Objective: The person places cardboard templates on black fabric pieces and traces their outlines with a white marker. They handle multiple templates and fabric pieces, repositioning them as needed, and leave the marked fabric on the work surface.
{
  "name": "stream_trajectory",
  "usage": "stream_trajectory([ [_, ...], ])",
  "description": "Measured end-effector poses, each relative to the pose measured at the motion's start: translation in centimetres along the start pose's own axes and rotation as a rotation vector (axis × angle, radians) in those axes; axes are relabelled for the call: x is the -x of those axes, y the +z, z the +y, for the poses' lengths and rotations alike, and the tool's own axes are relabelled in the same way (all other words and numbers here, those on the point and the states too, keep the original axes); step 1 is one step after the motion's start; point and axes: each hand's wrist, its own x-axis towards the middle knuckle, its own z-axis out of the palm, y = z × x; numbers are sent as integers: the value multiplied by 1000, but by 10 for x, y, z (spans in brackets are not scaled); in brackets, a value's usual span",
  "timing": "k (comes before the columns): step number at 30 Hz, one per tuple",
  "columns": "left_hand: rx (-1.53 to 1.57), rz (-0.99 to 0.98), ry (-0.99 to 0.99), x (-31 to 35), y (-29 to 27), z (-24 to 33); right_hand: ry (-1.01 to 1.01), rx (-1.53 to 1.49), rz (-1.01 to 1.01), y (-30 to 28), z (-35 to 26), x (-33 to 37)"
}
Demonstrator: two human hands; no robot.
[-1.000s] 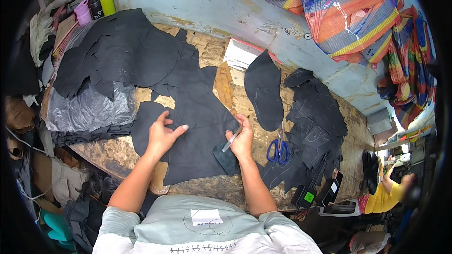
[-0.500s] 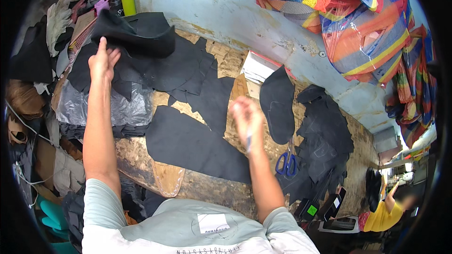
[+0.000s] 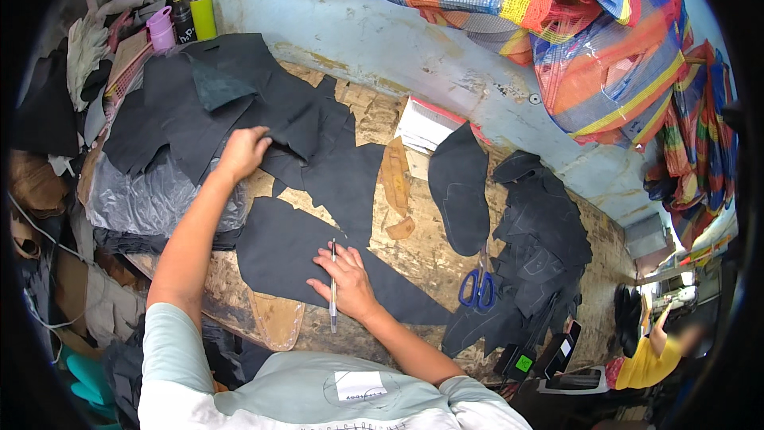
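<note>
Head view showed the left hand (image 3: 244, 151) over a heap of black, leather-like sheets (image 3: 171, 111) at far left, its fingers curled at the edge of a folded black piece of supple sheet (image 3: 299, 132); whether the fingertips had closed on it could not be told. The right hand (image 3: 350, 283) lay palm down, fingers loosely spread, holding a slim, pale-barrelled pen (image 3: 333, 302) among them. Under it, a broad, smooth black sheet (image 3: 278, 243) lay at the near middle of the worn wooden table (image 3: 430, 231), tapering rightward toward scissors with blue looped handles (image 3: 477, 290). Judging by this, good handling called for light, even pressure from the right palm, the pen point kept off the surface against stray marks, and the folded piece eased by its edge without dragging the layers beneath.
</note>
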Motion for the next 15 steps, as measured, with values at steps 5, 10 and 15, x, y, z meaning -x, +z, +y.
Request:
stream_trajectory([
  [5, -29, -136, -100, 1, -24, 0, 10, -45, -3, 1, 1, 2],
  [10, -175, -334, 188, 21, -4, 14, 20, -22, -16, 1, 0, 2],
  [15, -299, -147, 10, 11, 17, 25, 8, 0, 10, 0, -2, 2],
])
